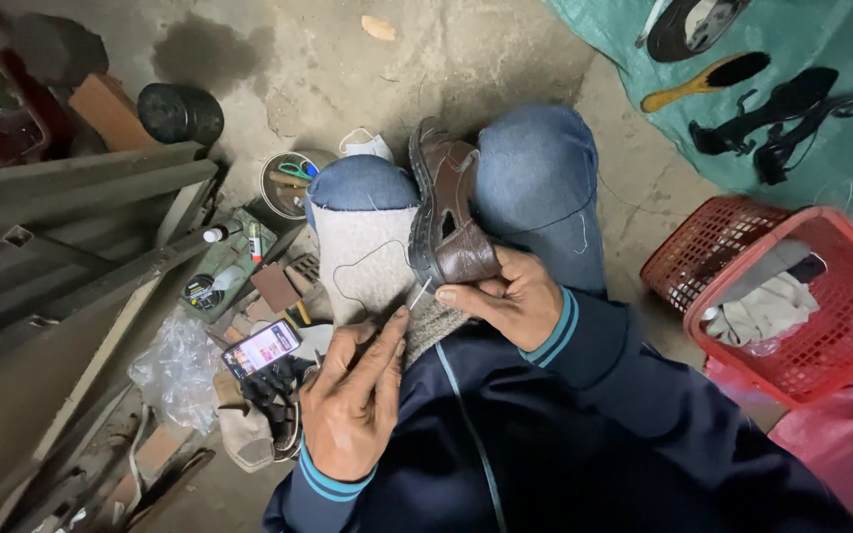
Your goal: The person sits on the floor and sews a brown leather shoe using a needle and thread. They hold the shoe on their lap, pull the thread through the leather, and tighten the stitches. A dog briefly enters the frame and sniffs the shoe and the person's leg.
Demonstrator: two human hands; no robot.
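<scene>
Brown leather sandal (449, 212), grey cloth (362, 252), blue jeans (537, 178), red plastic basket (821, 336), green tarp (821, 148).

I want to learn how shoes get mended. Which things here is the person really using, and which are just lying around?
In use:
brown shoe
needle
thread
left hand
right hand
grey cloth on the lap

Lying about:
phone
red basket
wooden brush
black sandals
tin of tools

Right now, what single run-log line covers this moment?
left hand: pinching thin metal needle | right hand: steadying brown leather shoe on lap | dark thread: looped over grey cloth
</scene>
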